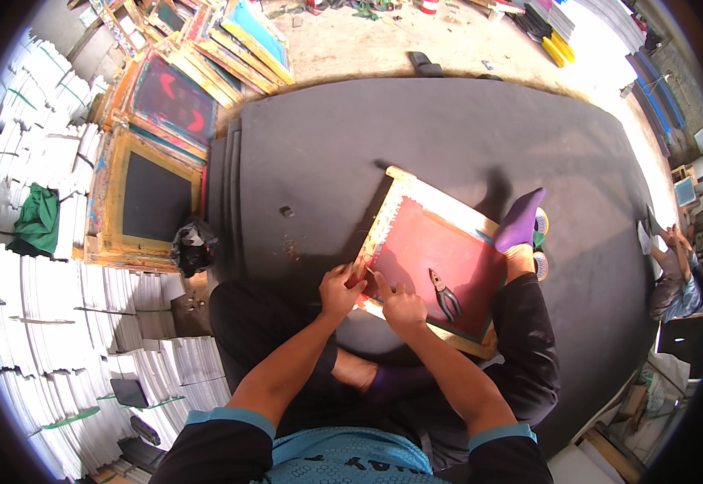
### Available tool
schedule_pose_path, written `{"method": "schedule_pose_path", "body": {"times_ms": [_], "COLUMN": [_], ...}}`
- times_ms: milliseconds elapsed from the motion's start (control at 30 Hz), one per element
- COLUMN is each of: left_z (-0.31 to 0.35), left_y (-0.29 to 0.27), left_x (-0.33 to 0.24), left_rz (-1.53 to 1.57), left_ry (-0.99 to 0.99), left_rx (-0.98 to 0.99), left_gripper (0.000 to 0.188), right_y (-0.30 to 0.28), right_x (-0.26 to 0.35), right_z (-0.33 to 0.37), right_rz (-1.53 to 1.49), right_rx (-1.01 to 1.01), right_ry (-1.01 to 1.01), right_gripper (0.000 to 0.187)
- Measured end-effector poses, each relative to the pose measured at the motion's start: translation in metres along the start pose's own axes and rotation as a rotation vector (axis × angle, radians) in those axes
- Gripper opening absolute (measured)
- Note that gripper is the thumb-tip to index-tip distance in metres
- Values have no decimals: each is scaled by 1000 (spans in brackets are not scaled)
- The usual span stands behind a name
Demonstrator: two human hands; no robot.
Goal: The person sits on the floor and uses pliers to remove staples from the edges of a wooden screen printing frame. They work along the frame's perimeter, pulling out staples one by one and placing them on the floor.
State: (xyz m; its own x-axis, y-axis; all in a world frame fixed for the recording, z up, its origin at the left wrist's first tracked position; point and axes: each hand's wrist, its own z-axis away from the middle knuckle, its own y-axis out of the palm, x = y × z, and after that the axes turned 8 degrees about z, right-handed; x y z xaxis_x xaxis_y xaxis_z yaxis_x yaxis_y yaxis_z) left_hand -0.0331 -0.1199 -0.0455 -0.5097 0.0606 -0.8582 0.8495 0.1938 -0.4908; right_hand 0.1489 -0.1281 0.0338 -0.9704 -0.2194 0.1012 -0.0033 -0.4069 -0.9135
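A wooden screen-printing frame (396, 211) with a red mesh lies slanted in front of me. Staples or torn mesh bits show pale along its left rail. At that rail's near end my left hand (340, 292) presses with closed fingers; what they pinch is too small to make out. My right hand (404, 310) rests beside it, index finger stretched toward the same spot and the other fingers curled. A thin pale bit shows between the fingertips. Pliers (445, 295) with dark handles lie on the mesh. My purple-socked foot (521, 222) is against the frame's right corner.
Beneath the frame is a stack of dark sheets (303, 153). More wooden frames (105, 194) lean at the left, near a black plastic bag (193, 246). White bundled stacks (45, 315) line the left side. Another person (678, 274) sits at the far right.
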Motion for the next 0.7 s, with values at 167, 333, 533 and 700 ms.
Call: {"method": "schedule_pose_path", "body": {"times_ms": [167,333,533,700], "left_z": [-3,-2,-7,-3], "left_y": [2,-6,-5,-14], "left_x": [-2,-1,-1,0], "left_rz": [-2,-37,7,5], "left_ry": [21,-24,22,-2], "left_rx": [14,30,64,51], "left_gripper": [57,56,56,55], "right_y": [43,10,29,-32], "right_x": [-19,-10,-33,-11], "right_z": [-18,-9,-28,-11], "right_rz": [-404,-156,-656,-322], "right_rx": [-274,-186,-125,43], "right_ry": [-88,-46,-67,-14], "right_gripper": [44,40,38,38]}}
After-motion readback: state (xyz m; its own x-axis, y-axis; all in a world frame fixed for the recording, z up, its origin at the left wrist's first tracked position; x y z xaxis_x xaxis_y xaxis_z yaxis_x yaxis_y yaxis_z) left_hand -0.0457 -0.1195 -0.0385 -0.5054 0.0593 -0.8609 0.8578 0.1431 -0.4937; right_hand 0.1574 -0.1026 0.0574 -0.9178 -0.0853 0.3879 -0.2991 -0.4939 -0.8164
